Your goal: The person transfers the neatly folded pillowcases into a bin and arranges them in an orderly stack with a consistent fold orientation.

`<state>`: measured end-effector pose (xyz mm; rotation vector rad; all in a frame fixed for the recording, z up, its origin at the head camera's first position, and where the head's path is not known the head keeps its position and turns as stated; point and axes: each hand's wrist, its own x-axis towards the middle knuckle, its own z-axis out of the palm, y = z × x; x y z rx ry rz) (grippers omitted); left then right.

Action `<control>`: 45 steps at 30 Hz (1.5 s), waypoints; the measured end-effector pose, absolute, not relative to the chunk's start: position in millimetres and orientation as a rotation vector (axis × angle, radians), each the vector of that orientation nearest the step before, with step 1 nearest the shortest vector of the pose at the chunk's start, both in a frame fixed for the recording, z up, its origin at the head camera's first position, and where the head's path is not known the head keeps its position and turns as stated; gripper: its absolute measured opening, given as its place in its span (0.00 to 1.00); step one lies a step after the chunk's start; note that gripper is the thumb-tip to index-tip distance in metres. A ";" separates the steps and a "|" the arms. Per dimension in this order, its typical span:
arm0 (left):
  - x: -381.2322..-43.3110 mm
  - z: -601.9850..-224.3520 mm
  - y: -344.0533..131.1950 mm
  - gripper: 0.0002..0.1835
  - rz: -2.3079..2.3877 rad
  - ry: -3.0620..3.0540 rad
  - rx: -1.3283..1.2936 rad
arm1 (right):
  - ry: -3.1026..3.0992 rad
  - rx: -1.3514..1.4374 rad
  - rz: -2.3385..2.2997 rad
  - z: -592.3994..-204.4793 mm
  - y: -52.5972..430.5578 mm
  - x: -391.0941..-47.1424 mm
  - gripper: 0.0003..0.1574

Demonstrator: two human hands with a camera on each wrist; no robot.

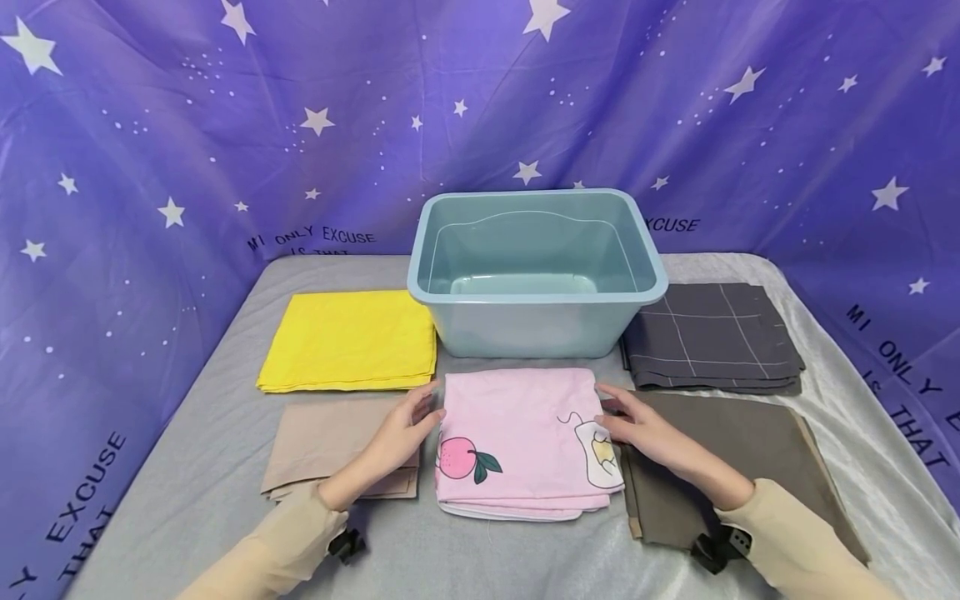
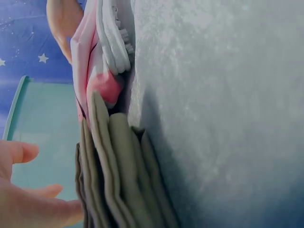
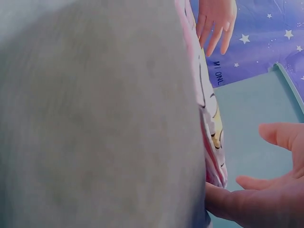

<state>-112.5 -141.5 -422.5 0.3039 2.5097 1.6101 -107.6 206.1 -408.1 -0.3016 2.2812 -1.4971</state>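
At the left and right sides of the folded pink cloth, the left grip and right grip are held relaxed, unclasped. Light, limp handling is expected; both sides should be taken, layers together. Layered edges are turned near, no long axis being clear. On the table, it is laid near-side of the blue tub.

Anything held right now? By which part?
Nothing is held: the left hand and right hand flank the folded pink fruit-print cloth, neither visibly gripping it.

Purple star-printed backdrop behind and beside grey tablecloth.
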 end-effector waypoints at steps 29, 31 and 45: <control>-120.6 -437.5 -134.4 0.30 1.850 2.042 -0.053 | 2.001 0.040 -1.737 -418.5 202.3 -113.5 0.44; -121.4 -438.2 -135.1 0.31 1.842 2.022 -0.058 | 1.966 0.041 -1.768 -419.7 201.9 -113.7 0.45; -121.6 -441.9 -133.1 0.33 1.892 1.863 -0.082 | 1.761 0.144 -1.828 -424.9 198.2 -112.8 0.47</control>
